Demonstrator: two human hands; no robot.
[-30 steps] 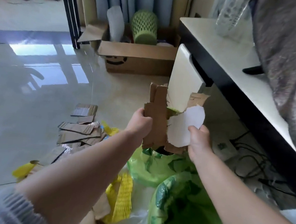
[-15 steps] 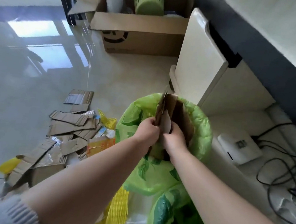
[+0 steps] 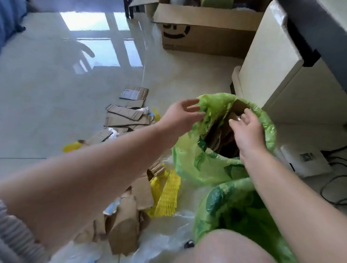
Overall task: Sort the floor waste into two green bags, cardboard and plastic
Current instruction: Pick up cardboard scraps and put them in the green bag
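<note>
A green bag (image 3: pixel 199 161) stands open on the floor with brown cardboard pieces (image 3: pixel 223 134) inside it. My left hand (image 3: pixel 180 117) hovers at the bag's left rim, fingers apart and empty. Over the bag's mouth, my right hand (image 3: pixel 246 132) is also spread and holds nothing. A second green bag (image 3: pixel 235 209) lies nearer to me, below my right forearm. Loose cardboard scraps (image 3: pixel 127 116) are scattered on the floor to the left, and more cardboard (image 3: pixel 125 228) lies close by. Yellow foam netting (image 3: pixel 167 194) and clear plastic film (image 3: pixel 165 232) rest beside the bags.
A large cardboard box (image 3: pixel 205 34) with a green basket stands at the back. A cream cabinet (image 3: pixel 276 69) and dark desk edge rise on the right, with a white device (image 3: pixel 305 161) and black cables (image 3: pixel 345 186) on the floor. My knee (image 3: pixel 225 261) fills the lower foreground.
Both hands pushed the torn cardboard down into the green bag and let go of it. Now they are open above the bag's mouth, the left one drawn back to the rim.
</note>
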